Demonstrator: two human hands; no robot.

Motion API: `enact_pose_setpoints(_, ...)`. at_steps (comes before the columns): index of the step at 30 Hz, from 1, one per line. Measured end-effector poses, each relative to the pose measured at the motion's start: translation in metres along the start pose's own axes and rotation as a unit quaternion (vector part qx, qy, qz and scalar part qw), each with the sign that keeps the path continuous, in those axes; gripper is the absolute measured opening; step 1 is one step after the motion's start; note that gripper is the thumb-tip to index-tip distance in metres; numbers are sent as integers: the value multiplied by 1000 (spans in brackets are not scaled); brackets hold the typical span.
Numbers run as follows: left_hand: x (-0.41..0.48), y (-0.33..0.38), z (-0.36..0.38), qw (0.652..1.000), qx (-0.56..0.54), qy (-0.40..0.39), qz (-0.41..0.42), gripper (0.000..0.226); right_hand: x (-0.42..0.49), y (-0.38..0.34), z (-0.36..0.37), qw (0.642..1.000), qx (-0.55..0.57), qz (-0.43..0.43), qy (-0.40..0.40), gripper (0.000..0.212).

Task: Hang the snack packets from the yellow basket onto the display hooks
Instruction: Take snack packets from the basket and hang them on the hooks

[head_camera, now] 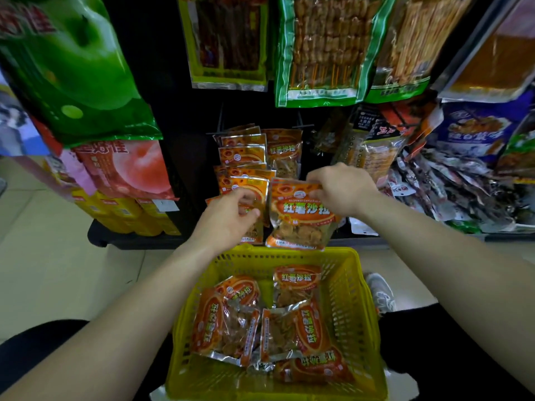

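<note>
Clearly the job is sitting somewhere around its middle. Looking down from the head view, the right hand (341, 192) is pinching the top seal of one orange foil snack packet with a clear window (301, 218). Its grip is clamped on that edge. It is holding the packet upright just above the far rim of the yellow slotted plastic basket (359, 296), in front of the black wire display hooks (301, 124). As far as I can judge, this packet is not yet hanging on a hook. The left hand (231, 215) is gripping the front of the left row of hung orange packets (246, 157), its fingers curling and pinching the lower part of the nearest one.

What is done: the left row is already fanning out with at least six overlapping packets, though the exact number is getting lost in the overlap. To its right, a single hung orange packet (285, 151) is showing behind the one in hand.

What is left: five orange labels are showing among the loose packets in the basket (307, 331), lying flat and crossing one another. A silver edge near the front is hinting at a possible sixth. So roughly half the stock is waiting, plus the one in hand.

Counting the rest: two hands, one basket and two hooks faintly showing. Four large green-edged skewer packs (318, 53) are hanging in the row above. One grey shoe (380, 293) is resting on the floor just right of the basket.
</note>
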State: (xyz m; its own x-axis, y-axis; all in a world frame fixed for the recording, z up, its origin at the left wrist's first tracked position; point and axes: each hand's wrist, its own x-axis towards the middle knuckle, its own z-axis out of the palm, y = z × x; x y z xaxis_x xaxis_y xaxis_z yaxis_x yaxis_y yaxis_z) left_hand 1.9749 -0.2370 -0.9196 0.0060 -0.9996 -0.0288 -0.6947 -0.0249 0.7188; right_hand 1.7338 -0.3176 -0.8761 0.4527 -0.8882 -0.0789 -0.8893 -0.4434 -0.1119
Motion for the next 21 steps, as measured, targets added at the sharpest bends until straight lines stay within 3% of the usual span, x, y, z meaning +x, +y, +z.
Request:
enact_pose_setpoints(5,27,-18,30,999,7,-40,-29,31,59,28,23,998,-27,51,28,27)
enact_pose_setpoints(12,111,-24,140,989,7,-137,-49,53,161,67,81,995,-12,89,35,29)
enact_pose_setpoints(21,236,-71,225,986,4,-67,-151,80,268,98,141,996,15,74,47,26)
